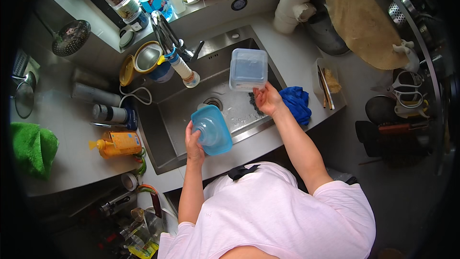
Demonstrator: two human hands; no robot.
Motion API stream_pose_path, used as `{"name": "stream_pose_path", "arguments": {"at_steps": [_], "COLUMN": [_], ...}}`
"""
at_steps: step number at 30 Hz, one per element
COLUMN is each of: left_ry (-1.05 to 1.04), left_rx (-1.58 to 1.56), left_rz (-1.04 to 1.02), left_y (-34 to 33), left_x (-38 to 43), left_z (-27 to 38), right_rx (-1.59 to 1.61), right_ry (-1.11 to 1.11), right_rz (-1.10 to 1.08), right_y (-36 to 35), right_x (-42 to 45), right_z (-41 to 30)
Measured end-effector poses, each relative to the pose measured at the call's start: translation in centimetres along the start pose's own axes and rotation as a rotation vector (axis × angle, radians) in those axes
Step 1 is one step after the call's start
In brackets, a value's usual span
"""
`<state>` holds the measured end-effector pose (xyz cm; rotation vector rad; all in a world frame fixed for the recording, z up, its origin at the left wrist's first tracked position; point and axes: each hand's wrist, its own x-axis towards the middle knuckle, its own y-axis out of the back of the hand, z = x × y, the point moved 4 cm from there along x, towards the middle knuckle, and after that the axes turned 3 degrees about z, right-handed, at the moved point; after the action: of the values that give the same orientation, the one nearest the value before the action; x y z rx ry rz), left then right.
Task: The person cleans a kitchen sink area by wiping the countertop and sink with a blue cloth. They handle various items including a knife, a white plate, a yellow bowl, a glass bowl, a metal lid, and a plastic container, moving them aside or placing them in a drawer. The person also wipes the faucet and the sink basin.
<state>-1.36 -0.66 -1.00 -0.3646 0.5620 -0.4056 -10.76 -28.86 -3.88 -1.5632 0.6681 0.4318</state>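
Note:
My left hand [194,146] grips a shallow blue plastic container or lid [223,140] with a clear round plastic piece [208,132] resting in it, over the sink's front edge. A clear square plastic food box [248,67] is held up by my right hand [266,99] above the right side of the stainless-steel sink [172,129]. Its lower edge meets my fingers. Behind the hands, the chrome faucet [163,32] carries a ribbed hose end [184,71] that hangs over the basin. The drain [213,103] shows between the two pieces, and wet drops lie on the sink floor.
A blue cloth [296,104] lies at the sink's right rim, beside a clear box [325,79] with chopsticks. To the left stand an orange pump bottle [118,144] and a green towel [34,149]. A tin [149,59] sits behind the faucet. Scissors [406,88] hang at right.

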Motion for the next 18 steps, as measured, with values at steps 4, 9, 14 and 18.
{"name": "stream_pose_path", "arguments": {"at_steps": [4,9,14,18], "left_ry": [0.008,0.045,0.050,0.043], "left_rx": [0.014,0.042,0.021,0.034], "left_rz": [-0.022,0.005,-0.020,-0.032], "left_y": [-0.2,-1.8,-2.4,-3.4], "left_x": [0.0,-0.5,-0.3,0.3], "left_z": [-0.1,0.5,0.1,-0.5], "right_rx": [-0.272,-0.816,-1.640,-1.838], "right_ry": [0.149,0.609,1.250,1.336], "right_rz": [0.121,0.218,0.451,0.557], "right_y": [-0.5,-2.8,-5.2,-7.3], "right_x": [-1.2,-3.3,-3.0,-0.9], "right_z": [-0.6,-3.0,-6.9,-11.2]}}
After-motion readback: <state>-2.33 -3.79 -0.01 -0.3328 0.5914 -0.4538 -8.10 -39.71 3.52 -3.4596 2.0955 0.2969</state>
